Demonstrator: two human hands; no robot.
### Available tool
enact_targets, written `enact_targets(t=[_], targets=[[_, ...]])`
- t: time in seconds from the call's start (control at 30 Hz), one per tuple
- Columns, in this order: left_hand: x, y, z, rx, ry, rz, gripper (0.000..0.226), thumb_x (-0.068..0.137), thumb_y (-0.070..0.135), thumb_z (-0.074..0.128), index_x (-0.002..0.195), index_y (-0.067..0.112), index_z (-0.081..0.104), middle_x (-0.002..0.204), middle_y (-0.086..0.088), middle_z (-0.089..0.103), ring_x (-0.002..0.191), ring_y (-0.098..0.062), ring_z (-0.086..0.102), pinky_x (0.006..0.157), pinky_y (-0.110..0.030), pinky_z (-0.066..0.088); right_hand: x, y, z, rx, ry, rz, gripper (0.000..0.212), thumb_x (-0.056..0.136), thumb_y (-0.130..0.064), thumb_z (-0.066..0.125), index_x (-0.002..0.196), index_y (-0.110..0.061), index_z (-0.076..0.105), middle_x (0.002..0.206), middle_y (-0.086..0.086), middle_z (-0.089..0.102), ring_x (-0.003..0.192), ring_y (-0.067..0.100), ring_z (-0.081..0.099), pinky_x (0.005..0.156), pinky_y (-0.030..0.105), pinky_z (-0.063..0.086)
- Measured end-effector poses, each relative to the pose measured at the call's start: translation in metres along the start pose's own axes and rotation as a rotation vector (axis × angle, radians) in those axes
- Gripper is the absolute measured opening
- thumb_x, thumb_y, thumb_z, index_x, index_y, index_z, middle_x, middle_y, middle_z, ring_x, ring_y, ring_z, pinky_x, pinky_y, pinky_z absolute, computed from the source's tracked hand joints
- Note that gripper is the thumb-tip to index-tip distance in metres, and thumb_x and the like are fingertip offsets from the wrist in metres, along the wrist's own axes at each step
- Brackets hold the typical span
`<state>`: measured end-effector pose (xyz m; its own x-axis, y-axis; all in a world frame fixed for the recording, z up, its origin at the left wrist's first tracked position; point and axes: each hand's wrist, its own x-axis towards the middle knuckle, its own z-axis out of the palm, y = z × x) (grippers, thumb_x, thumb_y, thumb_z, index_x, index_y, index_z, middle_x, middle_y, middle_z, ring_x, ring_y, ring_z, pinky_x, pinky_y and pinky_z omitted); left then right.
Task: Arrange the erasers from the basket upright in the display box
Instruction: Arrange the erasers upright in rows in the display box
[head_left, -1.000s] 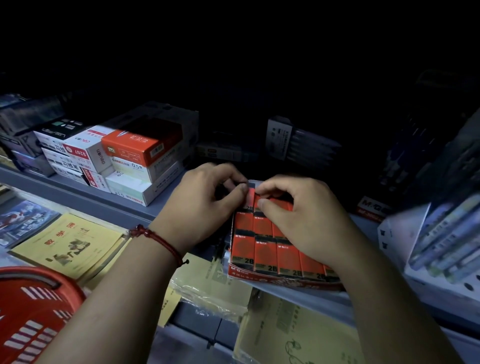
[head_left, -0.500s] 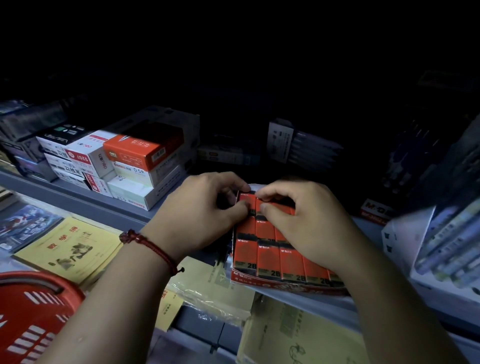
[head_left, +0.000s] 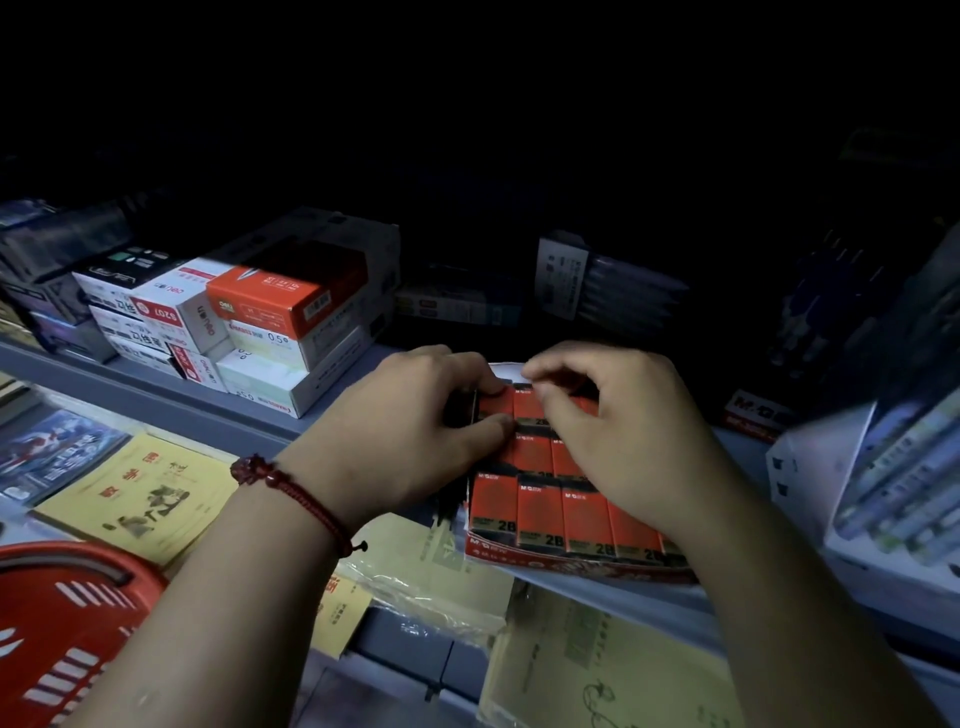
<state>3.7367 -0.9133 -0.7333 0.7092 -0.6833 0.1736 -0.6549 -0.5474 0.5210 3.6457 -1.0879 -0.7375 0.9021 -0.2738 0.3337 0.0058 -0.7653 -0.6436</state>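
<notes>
- The display box (head_left: 571, 564) sits at the front edge of the shelf (head_left: 208, 415), right of centre.
- The erasers (head_left: 540, 514) stand inside it in rows, one row behind another.
- The left hand (head_left: 410, 441) and the right hand (head_left: 623, 431) lie side by side over the back row. Each pinches one of the erasers there, the left at the box's back-left corner.
- A stack of cartons (head_left: 260, 322) lies on the same shelf, left of the box and a little further back.
- Pen packs (head_left: 904, 478) lean to the right of the box.
- Booklets (head_left: 140, 488) lie on a lower level, in front of and below the shelf.
- The basket (head_left: 62, 623) is at the lower left, in front of the booklets.
</notes>
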Motion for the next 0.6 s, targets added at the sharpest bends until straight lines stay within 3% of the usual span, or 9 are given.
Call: enact_targets(t=[0.17,0.3,0.37,0.4,0.5,0.6], targets=[[-0.005,0.004,0.006,-0.068,0.079,0.017,0.01,0.088,0.036,0.073,0.084,0.028,0.07,0.096,0.007,0.055,0.088,-0.003,0.056,0.078,-0.023,0.046,-0.006,-0.007,-0.009,0.156,0.264,-0.014,0.02,0.095,-0.013,0.063,0.093,-0.028,0.077,0.086,-0.016,0.073,0.078,0.002,0.068,0.064,0.016,0.053],[-0.013,0.007,0.008,-0.14,0.114,-0.034,0.015,0.092,0.042,0.069,0.086,0.029,0.072,0.102,0.006,0.057,0.092,-0.002,0.058,0.077,-0.016,0.045,-0.009,0.0,-0.023,0.328,0.379,0.125,0.018,0.09,-0.013,0.065,0.078,-0.021,0.077,0.07,0.006,0.073,0.066,0.024,0.068,0.059,0.037,0.052],[-0.023,0.009,0.006,-0.207,0.058,-0.041,0.028,0.087,0.058,0.065,0.097,0.033,0.071,0.108,0.01,0.055,0.093,-0.001,0.06,0.079,-0.017,0.05,-0.013,0.008,-0.031,0.397,0.379,0.217,0.016,0.089,-0.013,0.065,0.078,-0.015,0.076,0.071,0.017,0.071,0.061,0.03,0.065,0.055,0.042,0.05],[-0.03,0.01,0.005,-0.258,0.002,-0.044,0.04,0.08,0.067,0.066,0.104,0.035,0.069,0.112,0.013,0.052,0.095,0.0,0.062,0.08,-0.018,0.053,-0.016,0.01,-0.034,0.416,0.388,0.247,0.017,0.089,-0.012,0.065,0.077,-0.016,0.076,0.071,0.016,0.071,0.057,0.025,0.063,0.056,0.04,0.05],[-0.051,0.012,0.002,-0.32,-0.156,-0.014,0.079,0.062,0.081,0.072,0.129,0.042,0.056,0.124,0.027,0.044,0.112,0.01,0.055,0.093,-0.013,0.052,-0.032,0.013,-0.037,0.344,0.393,0.244,0.02,0.092,-0.012,0.063,0.084,-0.026,0.076,0.078,0.002,0.075,0.069,0.02,0.068,0.069,0.041,0.055],[-0.065,0.011,0.008,-0.314,-0.094,0.06,0.089,0.058,0.08,0.077,0.135,0.042,0.054,0.131,0.03,0.043,0.118,0.012,0.054,0.096,-0.008,0.048,-0.05,0.017,-0.035,0.243,0.305,0.204,0.015,0.095,-0.021,0.063,0.096,-0.032,0.073,0.092,-0.004,0.069,0.076,0.021,0.066,0.07,0.047,0.058]])
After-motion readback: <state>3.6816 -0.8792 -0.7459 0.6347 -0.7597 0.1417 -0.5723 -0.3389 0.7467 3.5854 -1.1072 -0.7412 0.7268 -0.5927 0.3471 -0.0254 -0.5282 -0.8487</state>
